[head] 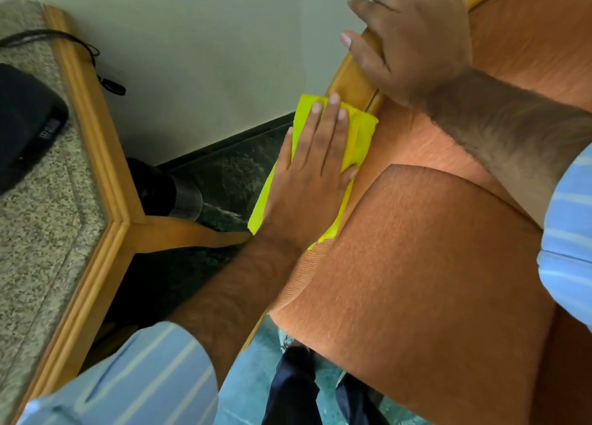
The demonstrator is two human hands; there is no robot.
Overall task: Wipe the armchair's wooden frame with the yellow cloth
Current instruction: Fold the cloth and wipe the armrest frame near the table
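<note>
**Hand pressing a yellow cloth on an armchair's wooden frame**

The left hand (310, 181) lies flat, fingers straight, pressing the yellow cloth (360, 136) on the wooden frame (349, 78) along the edge of the orange cushion (432, 264). The right hand (413, 46) rests open on the same frame just beyond the cloth, fingers spread. A black object (25, 120) sits on a stone-topped table (96, 136) nearby.

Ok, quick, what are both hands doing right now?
Left hand: open, fingers flat, pressing the yellow cloth against the wooden frame.
Right hand: open, resting on the wooden frame, holding nothing.
</note>
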